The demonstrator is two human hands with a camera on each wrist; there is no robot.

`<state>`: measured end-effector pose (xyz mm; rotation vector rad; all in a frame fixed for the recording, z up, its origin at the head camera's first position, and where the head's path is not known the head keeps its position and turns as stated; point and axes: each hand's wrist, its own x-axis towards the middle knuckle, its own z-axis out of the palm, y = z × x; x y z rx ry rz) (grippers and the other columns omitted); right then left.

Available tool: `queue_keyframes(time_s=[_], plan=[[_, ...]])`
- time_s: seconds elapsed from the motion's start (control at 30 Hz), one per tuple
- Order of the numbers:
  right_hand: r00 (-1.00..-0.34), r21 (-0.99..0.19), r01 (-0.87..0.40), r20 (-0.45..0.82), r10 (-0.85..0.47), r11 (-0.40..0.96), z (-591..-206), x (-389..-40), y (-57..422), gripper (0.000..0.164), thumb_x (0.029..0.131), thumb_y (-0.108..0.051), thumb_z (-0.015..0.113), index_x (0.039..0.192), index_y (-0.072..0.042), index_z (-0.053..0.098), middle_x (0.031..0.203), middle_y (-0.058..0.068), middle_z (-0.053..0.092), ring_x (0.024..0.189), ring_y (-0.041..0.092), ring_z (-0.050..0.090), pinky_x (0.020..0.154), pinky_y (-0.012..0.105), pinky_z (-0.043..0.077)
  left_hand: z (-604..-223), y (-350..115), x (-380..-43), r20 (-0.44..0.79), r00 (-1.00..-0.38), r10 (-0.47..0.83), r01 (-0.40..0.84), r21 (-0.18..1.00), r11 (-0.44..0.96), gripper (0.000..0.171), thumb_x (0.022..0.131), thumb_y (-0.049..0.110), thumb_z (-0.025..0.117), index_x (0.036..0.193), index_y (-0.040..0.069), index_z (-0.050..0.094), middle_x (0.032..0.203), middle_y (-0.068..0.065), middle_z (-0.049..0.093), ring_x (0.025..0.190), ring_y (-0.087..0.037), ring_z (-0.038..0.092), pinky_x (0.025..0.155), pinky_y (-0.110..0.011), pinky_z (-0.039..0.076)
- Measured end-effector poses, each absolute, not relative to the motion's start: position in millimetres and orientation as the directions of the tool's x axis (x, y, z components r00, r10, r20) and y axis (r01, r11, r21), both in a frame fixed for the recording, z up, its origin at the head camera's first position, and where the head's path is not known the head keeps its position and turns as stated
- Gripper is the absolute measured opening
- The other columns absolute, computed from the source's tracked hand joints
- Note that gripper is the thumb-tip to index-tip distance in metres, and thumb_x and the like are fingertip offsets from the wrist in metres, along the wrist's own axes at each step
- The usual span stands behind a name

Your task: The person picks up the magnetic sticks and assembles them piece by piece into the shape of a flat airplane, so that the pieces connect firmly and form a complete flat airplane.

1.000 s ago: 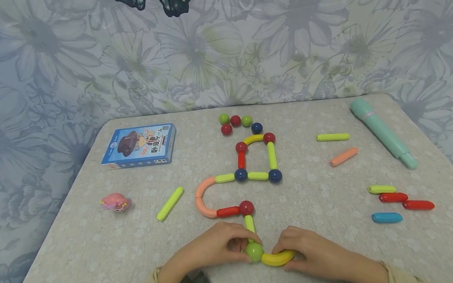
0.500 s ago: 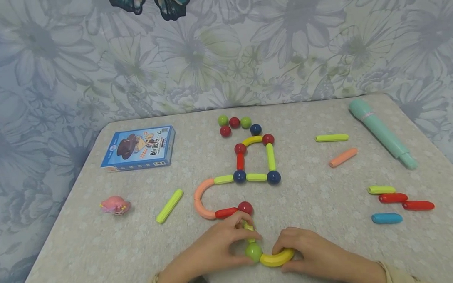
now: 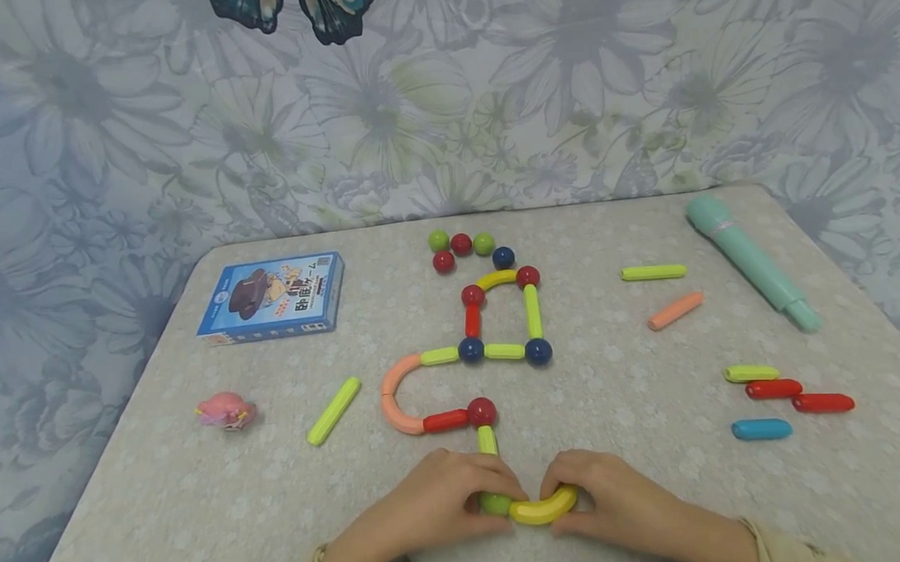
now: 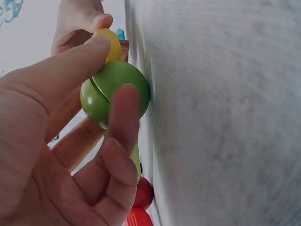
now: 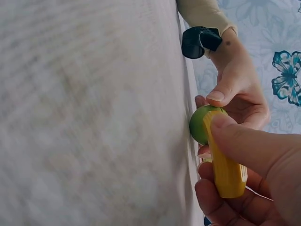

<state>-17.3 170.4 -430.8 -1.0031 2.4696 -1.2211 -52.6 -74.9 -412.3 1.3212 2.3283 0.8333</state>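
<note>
My left hand [image 3: 446, 496] curls its thumb and fingers round a green ball [image 4: 120, 84], part of which it hides in the head view. The yellow curved magnetic rod [image 3: 540, 511] meets the ball at one end, and my right hand [image 3: 614, 492] pinches its other end between thumb and fingers. From the ball, a lime rod [image 3: 487, 439], partly behind the left fingers, runs up to a red ball [image 3: 482, 412]. Beyond that, a red rod [image 3: 446, 421] and orange curved rods [image 3: 391, 395] lead on to a closed loop with blue balls [image 3: 538, 351].
Loose balls [image 3: 461, 244] lie at the back. A blue card box [image 3: 272, 300], a pink toy [image 3: 226, 410] and a lime rod [image 3: 334, 411] are on the left. Several loose rods [image 3: 762, 429] and a mint-green tube [image 3: 754, 262] lie on the right.
My left fingers, raised over the lime rod half a second ago, have come down round the green ball. The right hand keeps hold of the yellow curved rod, now slightly further left.
</note>
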Motion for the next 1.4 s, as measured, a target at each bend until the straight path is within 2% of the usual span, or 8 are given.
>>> queue_keyframes(time_s=[0.17,0.27,0.47,0.6,0.7,0.87,1.23,1.4], plan=[[-0.715,-0.786,-0.461,0.055,-0.696,0.412,-427,-23,176,0.024,0.081,-0.035,0.072,0.101,-0.024,0.063,0.096,-0.02,0.056,0.084,0.0,0.052,0.074,0.024,0.047,-413,-74,-54,0.028,-0.497,0.867,0.69,0.618,0.376,0.024,0.082,0.028,0.073,0.106,0.026,0.07,0.103,0.021,0.06,0.064,0.01,0.045,0.055,-0.009,0.039],[-0.734,-0.786,-0.424,0.008,-0.679,0.45,-421,-40,183,0.029,0.085,-0.036,0.067,0.108,-0.019,0.064,0.096,-0.017,0.057,0.085,0.002,0.053,0.074,0.026,0.047,-412,-74,-54,0.01,-0.495,0.869,0.68,0.627,0.38,0.023,0.083,0.028,0.072,0.107,0.026,0.07,0.103,0.021,0.059,0.064,0.009,0.046,0.056,-0.01,0.039],[-0.863,-0.587,-0.462,0.127,-0.488,0.665,-416,-90,181,0.034,0.086,-0.013,0.069,0.118,-0.009,0.062,0.076,-0.013,0.051,0.067,0.005,0.048,0.059,0.025,0.044,-413,-75,-55,-0.008,-0.495,0.869,0.661,0.646,0.383,0.024,0.084,0.027,0.072,0.108,0.025,0.07,0.103,0.02,0.06,0.064,0.009,0.046,0.056,-0.01,0.04],[-0.892,-0.48,-0.443,0.151,-0.426,0.758,-417,-116,173,0.043,0.085,-0.014,0.07,0.125,-0.009,0.058,0.071,-0.01,0.052,0.06,0.007,0.044,0.054,0.026,0.04,-414,-75,-55,-0.02,-0.494,0.869,0.647,0.659,0.383,0.024,0.084,0.028,0.071,0.108,0.025,0.07,0.103,0.02,0.06,0.065,0.009,0.046,0.056,-0.01,0.041],[-0.902,-0.436,-0.427,0.141,-0.409,0.792,-418,-126,169,0.041,0.086,-0.016,0.07,0.125,-0.008,0.059,0.078,-0.004,0.06,0.061,0.009,0.046,0.054,0.027,0.04,-414,-76,-55,-0.025,-0.494,0.869,0.646,0.659,0.386,0.024,0.084,0.028,0.071,0.109,0.025,0.07,0.103,0.02,0.06,0.065,0.008,0.047,0.056,-0.011,0.041],[-0.91,-0.404,-0.413,0.137,-0.392,0.816,-416,-134,167,0.038,0.086,-0.017,0.07,0.122,-0.008,0.062,0.087,0.001,0.065,0.063,0.011,0.049,0.056,0.028,0.043,-413,-75,-56,-0.014,-0.496,0.868,0.66,0.643,0.388,0.024,0.084,0.028,0.071,0.108,0.025,0.07,0.102,0.02,0.06,0.065,0.008,0.046,0.056,-0.01,0.04],[-0.903,-0.402,-0.428,0.151,-0.403,0.809,-415,-145,171,0.038,0.085,-0.016,0.07,0.121,-0.007,0.062,0.079,-0.002,0.062,0.063,0.012,0.048,0.056,0.029,0.042,-413,-71,-61,-0.008,-0.518,0.855,0.648,0.649,0.399,0.023,0.084,0.027,0.071,0.107,0.025,0.07,0.102,0.021,0.059,0.064,0.008,0.046,0.056,-0.011,0.041],[-0.895,-0.394,-0.444,0.148,-0.421,0.805,-414,-150,171,0.039,0.086,-0.016,0.07,0.123,-0.008,0.061,0.089,0.002,0.065,0.067,0.012,0.051,0.06,0.031,0.044,-414,-71,-64,-0.017,-0.524,0.851,0.633,0.661,0.403,0.023,0.084,0.027,0.072,0.106,0.025,0.07,0.102,0.021,0.059,0.065,0.008,0.047,0.057,-0.012,0.042]])
